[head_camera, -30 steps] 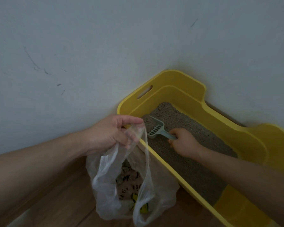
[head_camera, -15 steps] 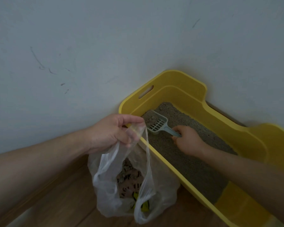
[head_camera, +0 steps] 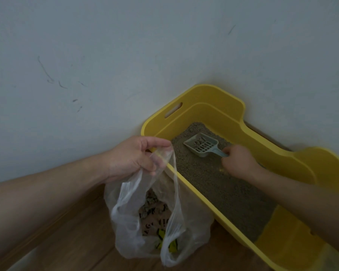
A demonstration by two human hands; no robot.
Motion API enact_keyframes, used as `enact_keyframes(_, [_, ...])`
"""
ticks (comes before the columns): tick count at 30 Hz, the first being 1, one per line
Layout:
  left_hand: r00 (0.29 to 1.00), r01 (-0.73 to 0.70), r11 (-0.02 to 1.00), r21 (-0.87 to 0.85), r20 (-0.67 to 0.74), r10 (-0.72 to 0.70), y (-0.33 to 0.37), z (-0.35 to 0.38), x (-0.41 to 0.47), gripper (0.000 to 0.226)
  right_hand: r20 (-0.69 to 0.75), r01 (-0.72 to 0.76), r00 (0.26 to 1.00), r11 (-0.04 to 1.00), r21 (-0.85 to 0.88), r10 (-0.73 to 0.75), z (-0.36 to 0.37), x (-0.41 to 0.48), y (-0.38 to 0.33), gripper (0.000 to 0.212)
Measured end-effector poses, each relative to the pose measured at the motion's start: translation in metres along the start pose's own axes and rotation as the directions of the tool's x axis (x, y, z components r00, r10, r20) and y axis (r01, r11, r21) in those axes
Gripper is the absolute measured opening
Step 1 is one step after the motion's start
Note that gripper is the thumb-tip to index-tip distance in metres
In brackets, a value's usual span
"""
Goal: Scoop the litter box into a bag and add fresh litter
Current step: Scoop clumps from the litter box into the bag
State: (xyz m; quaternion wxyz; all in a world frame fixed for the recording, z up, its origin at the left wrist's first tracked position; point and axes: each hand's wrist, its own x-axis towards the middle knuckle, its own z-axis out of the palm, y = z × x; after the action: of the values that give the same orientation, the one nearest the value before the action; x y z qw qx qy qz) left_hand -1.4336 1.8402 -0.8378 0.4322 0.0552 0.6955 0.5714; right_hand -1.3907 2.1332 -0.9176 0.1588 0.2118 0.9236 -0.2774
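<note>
A pale slotted scoop (head_camera: 201,146) sits low over the grey litter (head_camera: 213,182) near the far corner of a yellow litter box (head_camera: 219,98), with a few clumps showing in its slotted head. Whether its underside touches the litter cannot be told. The right hand (head_camera: 239,163) grips the end of the scoop's handle with fingers curled round it, so the head juts out beyond the knuckles, up and to the left of the hand and toward the box's slotted end wall. Just outside the box's near wall, the left hand (head_camera: 133,157) pinches the rim of a clear plastic bag (head_camera: 125,222) between thumb and curled fingers, holding its mouth up level with the box's near rim. The bag hangs down from that hand against the yellow wall, and litter clumps, brown printed paper and yellow scraps show through its sides. Scoop and bag are near each other, parted by the box's near wall. The box stands on a wooden floor (head_camera: 67,247), tucked in beside a pale, scuffed wall (head_camera: 125,55).
</note>
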Motion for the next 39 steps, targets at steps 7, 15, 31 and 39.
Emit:
enact_keyframes(7, [1.000,0.007,1.000,-0.010,0.012,-0.007,-0.001,-0.003,0.003,0.070,-0.016,0.000,1.000,0.997,-0.083,-0.002,-0.005,0.012,-0.014,0.024])
enact_keyframes(15, [0.999,-0.021,0.998,-0.054,0.028,0.023,-0.007,-0.004,0.004,0.074,-0.020,0.011,1.000,0.996,-0.093,-0.013,-0.001,0.031,-0.025,0.026])
enact_keyframes(31, [1.000,0.001,1.000,-0.018,0.023,0.000,-0.007,-0.005,0.006,0.077,-0.016,0.096,0.995,0.990,0.102,-0.095,0.008,0.012,0.002,0.031])
enact_keyframes(39, [1.000,-0.016,1.000,0.000,0.008,0.016,-0.001,-0.004,-0.006,0.079,-0.015,0.103,0.995,0.989,0.109,-0.102,-0.008,-0.009,-0.005,0.028])
